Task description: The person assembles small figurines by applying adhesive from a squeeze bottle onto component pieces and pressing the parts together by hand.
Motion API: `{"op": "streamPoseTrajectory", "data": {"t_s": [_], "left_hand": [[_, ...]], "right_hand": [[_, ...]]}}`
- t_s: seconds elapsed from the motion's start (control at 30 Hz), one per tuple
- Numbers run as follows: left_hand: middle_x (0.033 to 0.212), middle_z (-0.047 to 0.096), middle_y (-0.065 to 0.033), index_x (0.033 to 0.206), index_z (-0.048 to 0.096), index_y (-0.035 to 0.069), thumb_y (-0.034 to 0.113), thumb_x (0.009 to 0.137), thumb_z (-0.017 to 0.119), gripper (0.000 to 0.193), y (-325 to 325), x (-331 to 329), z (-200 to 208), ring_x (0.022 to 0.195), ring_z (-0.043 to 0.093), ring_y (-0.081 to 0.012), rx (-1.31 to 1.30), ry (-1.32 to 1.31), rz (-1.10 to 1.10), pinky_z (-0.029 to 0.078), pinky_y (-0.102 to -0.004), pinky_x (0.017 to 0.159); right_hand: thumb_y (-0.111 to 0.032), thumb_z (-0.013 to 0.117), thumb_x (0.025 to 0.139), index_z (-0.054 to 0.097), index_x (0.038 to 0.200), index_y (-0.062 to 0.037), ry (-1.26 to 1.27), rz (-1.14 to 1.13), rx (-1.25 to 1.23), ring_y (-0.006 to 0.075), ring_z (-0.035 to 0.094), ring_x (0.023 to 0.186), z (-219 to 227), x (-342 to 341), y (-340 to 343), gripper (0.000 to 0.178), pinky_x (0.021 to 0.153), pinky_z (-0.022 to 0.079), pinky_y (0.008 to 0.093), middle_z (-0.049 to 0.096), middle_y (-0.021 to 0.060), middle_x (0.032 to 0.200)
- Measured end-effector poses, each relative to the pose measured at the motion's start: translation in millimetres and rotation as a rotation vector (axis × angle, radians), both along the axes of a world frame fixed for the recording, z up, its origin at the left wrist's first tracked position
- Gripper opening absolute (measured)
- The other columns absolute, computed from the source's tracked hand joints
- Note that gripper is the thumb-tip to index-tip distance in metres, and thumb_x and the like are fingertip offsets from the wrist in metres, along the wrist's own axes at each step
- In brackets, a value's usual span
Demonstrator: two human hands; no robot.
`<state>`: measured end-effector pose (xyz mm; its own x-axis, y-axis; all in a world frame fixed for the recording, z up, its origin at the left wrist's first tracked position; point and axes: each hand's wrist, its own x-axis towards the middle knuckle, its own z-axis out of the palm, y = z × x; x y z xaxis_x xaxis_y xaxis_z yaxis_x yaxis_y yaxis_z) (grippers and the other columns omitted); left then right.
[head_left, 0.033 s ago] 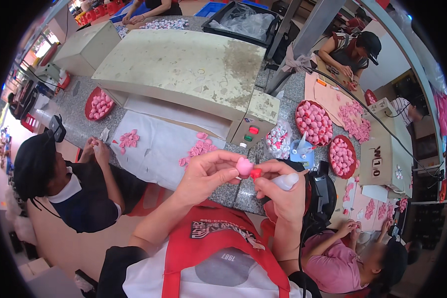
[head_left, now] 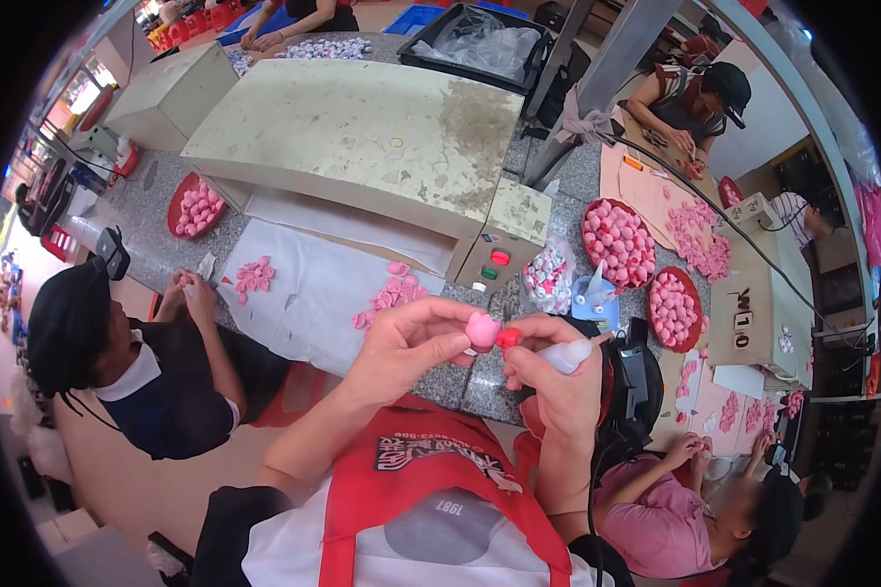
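Note:
My left hand (head_left: 411,342) pinches a small rounded pink piece (head_left: 482,331) between thumb and fingertips. Close beside it, my right hand (head_left: 561,393) grips a small red piece (head_left: 508,338) at its fingertips. A translucent white squeeze bottle (head_left: 565,356) with a thin tip is also tucked in that hand, pointing off to the right. The red piece is right against or very near the pink one; whether they touch I cannot tell. Beyond my left hand, loose pink pieces (head_left: 397,293) lie on a white sheet (head_left: 294,311).
A long cream metal housing (head_left: 352,127) with red and green buttons stands ahead. To the right are a bag of small parts (head_left: 548,276), a blue holder (head_left: 597,305) and red bowls of pink balls (head_left: 619,243). Co-workers sit at left (head_left: 166,382) and right (head_left: 656,514).
The red piece and the bottle in my right hand have shifted very slightly to the right. My left hand keeps the pink piece in nearly the same place.

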<state>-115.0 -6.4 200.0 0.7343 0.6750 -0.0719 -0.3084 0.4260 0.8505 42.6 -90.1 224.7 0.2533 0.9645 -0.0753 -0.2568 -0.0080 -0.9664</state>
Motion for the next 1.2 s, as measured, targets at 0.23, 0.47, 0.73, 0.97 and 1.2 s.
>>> {"op": "streamPoseTrajectory", "data": {"t_s": [0.23,0.47,0.73,0.97,1.2], "left_hand": [[0.102,0.054,-0.0104,0.102,0.054,-0.005,-0.004,0.079,0.056,0.023,2.0,-1.6,-15.3,0.094,0.056,-0.0174,0.13,-0.131,0.062,0.046,-0.028,0.083],[0.103,0.052,-0.0122,0.104,0.055,-0.005,-0.005,0.077,0.057,0.027,-0.7,-4.0,-8.4,0.094,0.055,-0.0184,0.211,-0.141,0.082,0.045,-0.0288,0.083],[0.101,0.051,-0.0109,0.104,0.054,-0.006,-0.005,0.078,0.057,0.026,-3.1,-10.7,-8.3,0.093,0.055,-0.0174,0.321,-0.033,0.128,0.047,-0.0277,0.082],[0.095,0.052,-0.0097,0.098,0.054,-0.004,-0.004,0.077,0.057,0.021,-0.3,-10.4,-12.3,0.086,0.056,-0.0164,0.343,0.049,0.165,0.049,-0.0271,0.077],[0.097,0.048,-0.0101,0.097,0.054,-0.004,-0.006,0.078,0.055,0.019,-5.5,-4.9,-11.6,0.087,0.054,-0.0171,0.637,0.257,0.302,0.05,-0.0261,0.073]], "right_hand": [[0.004,0.062,0.072,0.06,0.09,0.0029,0.144,-0.021,0.019,0.0074,0.055,0.059,-4.6,-9.4,3.7,0.019,0.048,0.044,0.0179,0.059,0.0058,0.077],[0.004,0.063,0.071,0.062,0.086,0.0023,-0.042,-0.05,0.004,0.0078,0.056,0.063,4.8,-12.9,9.6,0.015,0.052,0.044,0.0184,0.059,0.0033,0.08],[0.002,0.065,0.069,0.063,0.085,-0.0013,-0.398,0.043,0.085,0.0084,0.057,0.067,1.8,-17.3,9.4,0.018,0.059,0.044,0.0192,0.059,0.0046,0.081],[-0.006,0.07,0.065,0.058,0.08,-0.0027,-0.42,-0.026,-0.048,0.008,0.056,0.066,-8.5,-30.6,14.5,0.019,0.059,0.044,0.0224,0.059,0.0033,0.073],[-0.003,0.07,0.066,0.058,0.081,-0.0021,-0.379,-0.095,-0.03,0.0067,0.055,0.067,-24.1,-33.1,16.4,0.019,0.059,0.044,0.0213,0.059,0.0022,0.071]]}}
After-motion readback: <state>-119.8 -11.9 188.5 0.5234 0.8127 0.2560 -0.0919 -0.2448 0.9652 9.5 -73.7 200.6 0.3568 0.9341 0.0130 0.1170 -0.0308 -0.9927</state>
